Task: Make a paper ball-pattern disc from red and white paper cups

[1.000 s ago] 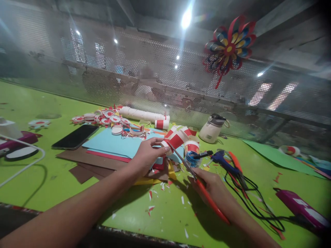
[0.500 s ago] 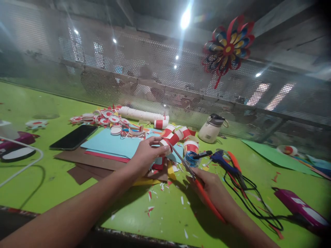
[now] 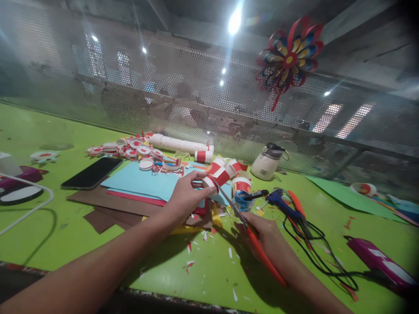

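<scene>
My left hand (image 3: pixel 190 192) pinches a cut red-and-white paper cup (image 3: pixel 221 176) between thumb and fingers, above the stacked coloured paper. In my right hand (image 3: pixel 265 235) is a pair of scissors (image 3: pixel 262 253) with orange handles, its fingers wrapped round them. The scissor blades point up and left and meet the cup's edge close to my left thumb. Just beyond the blades stands another red-and-white paper cup (image 3: pixel 241 185) over a blue-patterned container (image 3: pixel 242 200). A blue glue gun (image 3: pixel 284 203) lies to the right of it.
Light blue paper (image 3: pixel 140 181) lies over brown sheets (image 3: pixel 108 198), with a phone (image 3: pixel 91 173) alongside. Cut cup pieces (image 3: pixel 131 148) and a long stack of white cups (image 3: pixel 180 144) lie behind. A beige flask (image 3: pixel 266 163) stands at the back. A purple power strip (image 3: pixel 379 261) sits right; scraps litter the green table.
The cup in my left hand has turned slightly, showing more of its red band. The scissors stay against its edge, with the right hand barely moved.
</scene>
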`<state>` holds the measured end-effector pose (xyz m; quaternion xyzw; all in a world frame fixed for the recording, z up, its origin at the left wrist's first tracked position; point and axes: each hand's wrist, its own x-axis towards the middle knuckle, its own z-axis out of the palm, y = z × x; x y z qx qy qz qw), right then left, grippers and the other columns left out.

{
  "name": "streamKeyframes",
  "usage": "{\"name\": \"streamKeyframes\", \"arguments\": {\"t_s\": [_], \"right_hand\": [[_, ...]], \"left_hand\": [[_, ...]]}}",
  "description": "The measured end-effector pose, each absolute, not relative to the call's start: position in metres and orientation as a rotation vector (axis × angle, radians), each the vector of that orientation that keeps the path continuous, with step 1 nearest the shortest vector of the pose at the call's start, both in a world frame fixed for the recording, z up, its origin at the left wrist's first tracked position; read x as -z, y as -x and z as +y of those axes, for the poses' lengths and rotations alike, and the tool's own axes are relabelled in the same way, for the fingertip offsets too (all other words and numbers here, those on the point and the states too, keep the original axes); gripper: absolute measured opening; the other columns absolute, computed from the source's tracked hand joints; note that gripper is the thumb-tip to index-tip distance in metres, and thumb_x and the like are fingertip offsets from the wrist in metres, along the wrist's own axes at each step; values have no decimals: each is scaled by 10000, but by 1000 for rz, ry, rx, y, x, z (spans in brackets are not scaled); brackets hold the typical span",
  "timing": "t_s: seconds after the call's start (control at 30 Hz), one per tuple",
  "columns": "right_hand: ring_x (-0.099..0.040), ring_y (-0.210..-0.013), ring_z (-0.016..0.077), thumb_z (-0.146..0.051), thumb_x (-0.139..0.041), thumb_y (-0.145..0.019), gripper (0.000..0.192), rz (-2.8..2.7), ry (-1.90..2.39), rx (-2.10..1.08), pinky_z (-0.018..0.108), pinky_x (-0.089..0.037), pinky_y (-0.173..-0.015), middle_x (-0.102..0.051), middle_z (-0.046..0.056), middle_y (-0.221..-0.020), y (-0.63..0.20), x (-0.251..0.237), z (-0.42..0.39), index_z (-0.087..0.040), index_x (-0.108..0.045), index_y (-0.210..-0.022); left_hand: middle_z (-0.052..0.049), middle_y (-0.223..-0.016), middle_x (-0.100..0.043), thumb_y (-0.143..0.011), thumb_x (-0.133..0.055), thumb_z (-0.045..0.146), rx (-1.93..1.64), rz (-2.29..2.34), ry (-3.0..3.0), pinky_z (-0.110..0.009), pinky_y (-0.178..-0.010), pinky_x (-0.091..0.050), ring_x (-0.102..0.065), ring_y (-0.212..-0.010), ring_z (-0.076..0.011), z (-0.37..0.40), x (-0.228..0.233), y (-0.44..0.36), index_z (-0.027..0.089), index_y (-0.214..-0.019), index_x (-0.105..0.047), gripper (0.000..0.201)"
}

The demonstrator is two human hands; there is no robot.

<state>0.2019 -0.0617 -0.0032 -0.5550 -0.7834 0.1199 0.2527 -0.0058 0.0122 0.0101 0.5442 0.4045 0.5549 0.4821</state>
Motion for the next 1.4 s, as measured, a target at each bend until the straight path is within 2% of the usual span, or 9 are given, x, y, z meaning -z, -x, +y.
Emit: {"name": "streamKeyframes", "arguments": {"t_s": [0.2,0.33,0.53,0.8,1.0,1.1,1.2,1.4], "right_hand": [[-629,-706,217,-333,-426,-915,291,-2144,1576,-280,304,-455,-655,-718,39,-802,-201,2,-64,-194,-682,-915],[-622,-702,227,-339,-436,-908,296,-2165,1610,-250,318,-452,-658,-701,49,-770,-205,4,-60,-180,-685,-902],[-647,-809,223,-311,-453,-903,273,-2145,1500,-321,316,-470,-730,-718,67,-937,-204,5,-58,-187,-660,-1031],[-626,-658,205,-299,-446,-886,253,-2166,1558,-198,287,-439,-623,-710,36,-751,-208,11,-56,-190,-671,-927],[-653,-693,233,-401,-466,-884,311,-2141,1659,-223,306,-454,-635,-727,70,-808,-208,8,-53,-180,-680,-934],[-665,-722,247,-443,-501,-862,326,-2154,1744,-250,308,-459,-628,-732,78,-830,-205,5,-56,-192,-685,-961],[-672,-820,256,-441,-556,-833,348,-2178,1720,-261,314,-467,-680,-735,87,-944,-204,3,-59,-213,-669,-1070],[-651,-860,248,-389,-615,-806,343,-2350,1590,-307,306,-450,-711,-725,69,-983,-202,-1,-62,-246,-659,-1115]], "left_hand": [[-96,-850,-704,-591,-778,228,-1322,1001,-1304,-323,-666,-504,-653,-790,-221,11,-13,6,146,-960,-659,396],[-120,-889,-698,-590,-789,242,-1303,1044,-1301,-323,-662,-499,-645,-818,-228,12,-14,7,139,-995,-657,438],[-116,-908,-690,-593,-778,237,-1287,1037,-1354,-334,-683,-497,-633,-856,-239,11,-12,5,147,-996,-651,433],[-138,-985,-662,-575,-770,201,-1259,1032,-1346,-345,-662,-495,-631,-867,-264,10,-10,5,167,-997,-663,438],[-77,-882,-631,-564,-772,176,-1302,887,-1130,-337,-650,-494,-625,-700,-186,18,-10,10,153,-1011,-634,469],[-32,-808,-613,-592,-752,199,-1350,744,-998,-318,-678,-499,-607,-706,-157,23,-13,16,151,-911,-615,351],[-18,-749,-615,-636,-712,248,-1444,711,-960,-273,-659,-477,-589,-689,-137,28,-18,23,143,-796,-598,223],[-7,-664,-632,-671,-628,316,-1549,772,-889,-216,-577,-422,-572,-621,-114,41,-18,33,152,-742,-589,183]]}}
